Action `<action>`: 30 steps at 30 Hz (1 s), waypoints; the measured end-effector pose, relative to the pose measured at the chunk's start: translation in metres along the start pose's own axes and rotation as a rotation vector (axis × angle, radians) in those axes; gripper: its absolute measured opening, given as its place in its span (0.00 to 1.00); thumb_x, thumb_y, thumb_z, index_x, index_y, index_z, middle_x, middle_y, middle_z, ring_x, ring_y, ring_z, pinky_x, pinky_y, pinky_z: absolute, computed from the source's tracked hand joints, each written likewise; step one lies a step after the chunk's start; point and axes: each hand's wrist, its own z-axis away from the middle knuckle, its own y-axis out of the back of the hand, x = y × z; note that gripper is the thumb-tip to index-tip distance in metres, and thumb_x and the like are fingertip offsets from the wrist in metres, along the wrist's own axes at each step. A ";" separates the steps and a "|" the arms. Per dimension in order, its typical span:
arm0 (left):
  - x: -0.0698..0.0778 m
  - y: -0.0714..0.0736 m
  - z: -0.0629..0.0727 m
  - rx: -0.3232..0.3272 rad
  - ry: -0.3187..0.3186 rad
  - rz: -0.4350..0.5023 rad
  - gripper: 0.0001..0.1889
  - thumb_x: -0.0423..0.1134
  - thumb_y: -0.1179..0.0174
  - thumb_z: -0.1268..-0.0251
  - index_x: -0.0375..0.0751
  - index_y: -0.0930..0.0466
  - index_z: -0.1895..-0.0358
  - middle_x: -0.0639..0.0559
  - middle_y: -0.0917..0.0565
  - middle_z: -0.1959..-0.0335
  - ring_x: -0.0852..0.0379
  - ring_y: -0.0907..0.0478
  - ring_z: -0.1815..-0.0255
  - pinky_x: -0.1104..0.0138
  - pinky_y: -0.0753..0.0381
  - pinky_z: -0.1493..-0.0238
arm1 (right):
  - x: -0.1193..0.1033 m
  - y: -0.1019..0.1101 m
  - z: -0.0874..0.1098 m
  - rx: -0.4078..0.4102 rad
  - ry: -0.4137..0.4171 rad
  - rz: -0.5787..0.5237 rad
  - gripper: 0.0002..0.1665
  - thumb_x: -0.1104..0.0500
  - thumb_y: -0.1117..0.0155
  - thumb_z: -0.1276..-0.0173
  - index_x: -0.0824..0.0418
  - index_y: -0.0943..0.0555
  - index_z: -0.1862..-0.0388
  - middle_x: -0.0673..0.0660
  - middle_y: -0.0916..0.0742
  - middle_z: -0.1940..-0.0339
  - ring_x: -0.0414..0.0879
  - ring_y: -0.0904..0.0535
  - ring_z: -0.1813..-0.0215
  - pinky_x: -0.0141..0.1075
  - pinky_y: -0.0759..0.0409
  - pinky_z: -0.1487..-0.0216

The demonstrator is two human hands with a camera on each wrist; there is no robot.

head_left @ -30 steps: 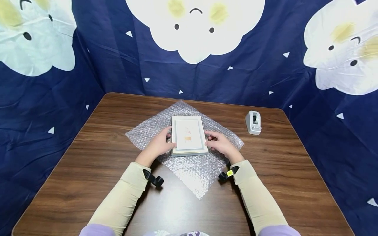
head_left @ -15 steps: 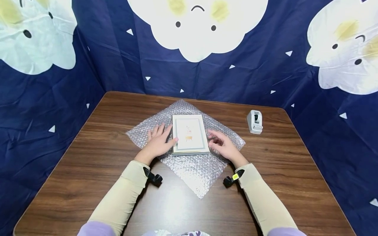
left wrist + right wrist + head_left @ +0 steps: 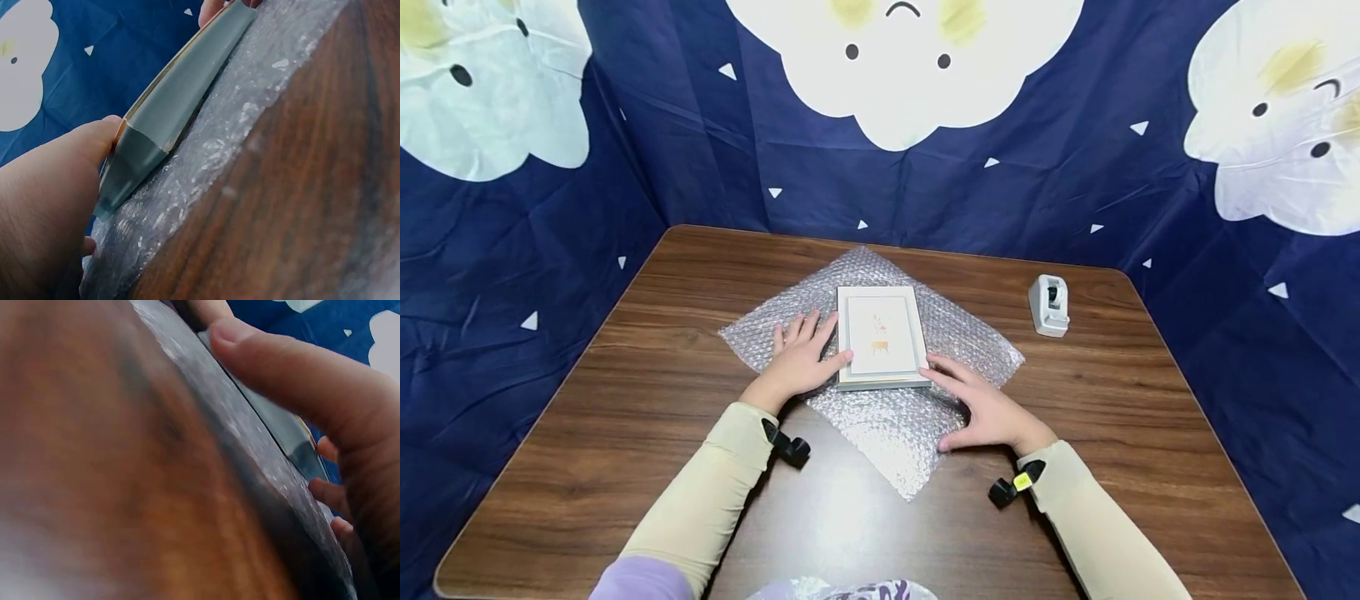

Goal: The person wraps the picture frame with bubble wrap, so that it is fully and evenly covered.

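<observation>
A picture frame with a pale front, a small orange drawing and blue-grey sides lies flat on a sheet of bubble wrap. At its left edge my left hand rests with fingers spread over the wrap, its thumb on the frame's border. My right hand stretches its fingers to the frame's lower right corner. Its thumb points away from those fingers, over the wrap's front right edge. Neither hand grips anything.
Everything lies on a brown wooden table. A white tape dispenser stands at the back right. Dark blue cloth with white clouds hangs behind the table and along both sides.
My left hand has loosened from the frame's side and spread its fingers on the wrap. My right hand has drawn back toward me and opened its thumb wide. The frame stays on the wrap.
</observation>
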 end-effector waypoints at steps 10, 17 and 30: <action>-0.001 -0.002 -0.003 -0.001 0.000 -0.009 0.47 0.75 0.62 0.30 0.56 0.60 0.16 0.40 0.58 0.16 0.36 0.68 0.18 0.36 0.78 0.27 | -0.013 0.000 0.005 -0.070 0.052 0.061 0.70 0.26 0.22 0.57 0.45 0.42 0.18 0.61 0.46 0.16 0.57 0.52 0.17 0.69 0.55 0.25; 0.001 -0.002 -0.001 0.009 -0.002 -0.002 0.46 0.74 0.61 0.29 0.55 0.59 0.16 0.39 0.57 0.17 0.36 0.66 0.17 0.36 0.76 0.26 | -0.012 0.002 0.005 -0.019 0.122 0.121 0.59 0.28 0.24 0.52 0.48 0.31 0.23 0.61 0.39 0.18 0.62 0.44 0.20 0.69 0.47 0.27; 0.000 0.001 0.002 -0.002 -0.011 -0.001 0.45 0.72 0.59 0.29 0.54 0.58 0.16 0.39 0.56 0.17 0.35 0.65 0.18 0.35 0.76 0.26 | -0.015 0.006 0.007 0.056 0.139 0.179 0.37 0.49 0.26 0.36 0.48 0.25 0.28 0.58 0.31 0.22 0.54 0.33 0.24 0.48 0.28 0.31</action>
